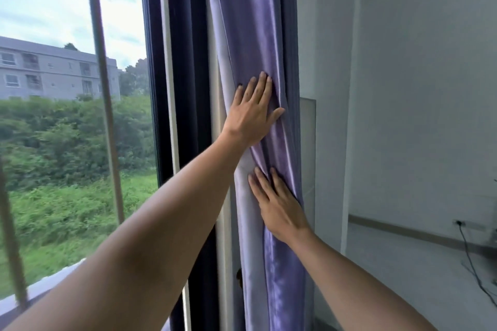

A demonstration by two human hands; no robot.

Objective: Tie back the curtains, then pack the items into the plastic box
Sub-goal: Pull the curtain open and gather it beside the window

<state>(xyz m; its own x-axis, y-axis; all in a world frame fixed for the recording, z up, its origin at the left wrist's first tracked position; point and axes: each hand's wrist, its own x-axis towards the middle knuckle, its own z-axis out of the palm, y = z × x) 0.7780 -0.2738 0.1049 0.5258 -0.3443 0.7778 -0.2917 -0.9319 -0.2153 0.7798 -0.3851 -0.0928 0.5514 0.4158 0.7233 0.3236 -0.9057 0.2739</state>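
No text, label, brand, number or sign is showing legibly anywhere in this view.

Satiny cloth on the curtain (250,35), glossy lilac with soft sheen along the folds; paler, duller lining at its left edge. Darker, matt navy cloth on the drape (185,62) beside it. Smooth matt paint on the wall (416,88). Clear glass in the window (53,115).
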